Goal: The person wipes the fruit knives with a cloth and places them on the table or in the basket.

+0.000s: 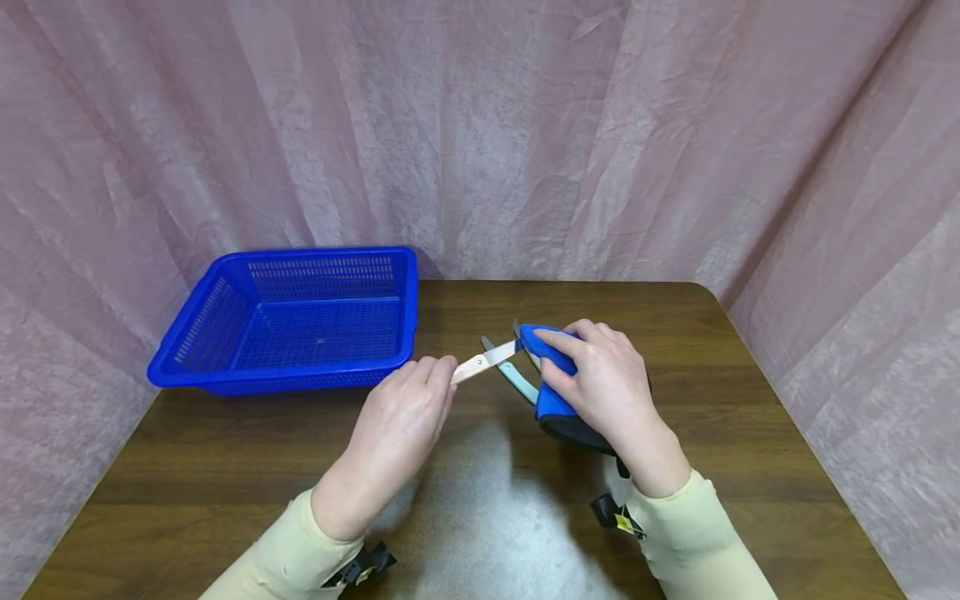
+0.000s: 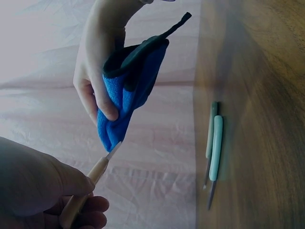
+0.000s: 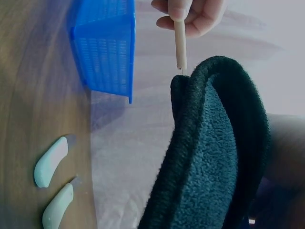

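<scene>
My left hand (image 1: pixel 405 412) pinches a small knife (image 1: pixel 471 367) by its cream handle, the blade pointing right. In my right hand (image 1: pixel 603 371) is a folded blue cloth (image 1: pixel 553 403) with black edging, held around the blade's tip, which it hides. The left wrist view shows the cloth (image 2: pixel 128 86) raised above the table, with the cream knife (image 2: pixel 97 171) reaching its lower end. Below them, two small green-handled knives lie side by side on the table: a mint one (image 3: pixel 51 162) and a paler one (image 3: pixel 58 206). From the head, the cloth partly covers them.
A blue plastic basket (image 1: pixel 408 333) with slotted sides stands at the back left of the wooden table (image 1: pixel 660 317). Pink curtains (image 1: pixel 525 142) hang behind the table and along its sides. Black straps with cameras (image 1: pixel 615 510) sit at both wrists.
</scene>
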`<state>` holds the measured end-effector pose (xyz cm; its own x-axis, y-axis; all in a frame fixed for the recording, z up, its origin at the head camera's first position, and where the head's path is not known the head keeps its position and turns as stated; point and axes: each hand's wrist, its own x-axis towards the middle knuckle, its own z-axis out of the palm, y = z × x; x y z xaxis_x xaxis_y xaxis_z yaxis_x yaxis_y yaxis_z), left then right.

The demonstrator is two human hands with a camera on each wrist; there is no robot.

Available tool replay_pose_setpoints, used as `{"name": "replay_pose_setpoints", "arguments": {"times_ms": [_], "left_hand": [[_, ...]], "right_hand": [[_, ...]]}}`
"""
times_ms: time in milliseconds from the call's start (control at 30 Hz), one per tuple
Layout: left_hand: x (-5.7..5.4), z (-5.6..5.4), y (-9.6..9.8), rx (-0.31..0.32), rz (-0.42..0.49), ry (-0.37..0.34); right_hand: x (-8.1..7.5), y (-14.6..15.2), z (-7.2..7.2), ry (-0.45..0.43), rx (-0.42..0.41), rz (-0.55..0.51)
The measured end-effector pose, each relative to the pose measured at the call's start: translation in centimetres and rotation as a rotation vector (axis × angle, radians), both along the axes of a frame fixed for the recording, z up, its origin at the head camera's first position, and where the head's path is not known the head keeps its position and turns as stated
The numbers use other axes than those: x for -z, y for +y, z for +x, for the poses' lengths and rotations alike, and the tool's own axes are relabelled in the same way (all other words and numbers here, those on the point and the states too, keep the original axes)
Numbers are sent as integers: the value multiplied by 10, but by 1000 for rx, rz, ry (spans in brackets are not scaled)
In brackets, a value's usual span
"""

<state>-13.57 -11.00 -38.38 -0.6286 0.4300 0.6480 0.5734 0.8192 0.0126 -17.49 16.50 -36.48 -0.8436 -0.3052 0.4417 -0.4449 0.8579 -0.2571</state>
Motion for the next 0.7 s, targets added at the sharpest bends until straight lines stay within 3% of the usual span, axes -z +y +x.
{"name": "replay_pose_setpoints", "arguments": {"times_ms": [267, 433, 700], "left_hand": [[1, 0, -1, 4, 5, 14], [0, 0, -2, -4, 2, 20], [0, 1, -2, -15, -4, -2]], "right_hand": [[0, 6, -2, -36, 38, -21], [-2, 7, 0, -15, 56, -46], [-4, -9, 10, 62, -79, -46]]}}
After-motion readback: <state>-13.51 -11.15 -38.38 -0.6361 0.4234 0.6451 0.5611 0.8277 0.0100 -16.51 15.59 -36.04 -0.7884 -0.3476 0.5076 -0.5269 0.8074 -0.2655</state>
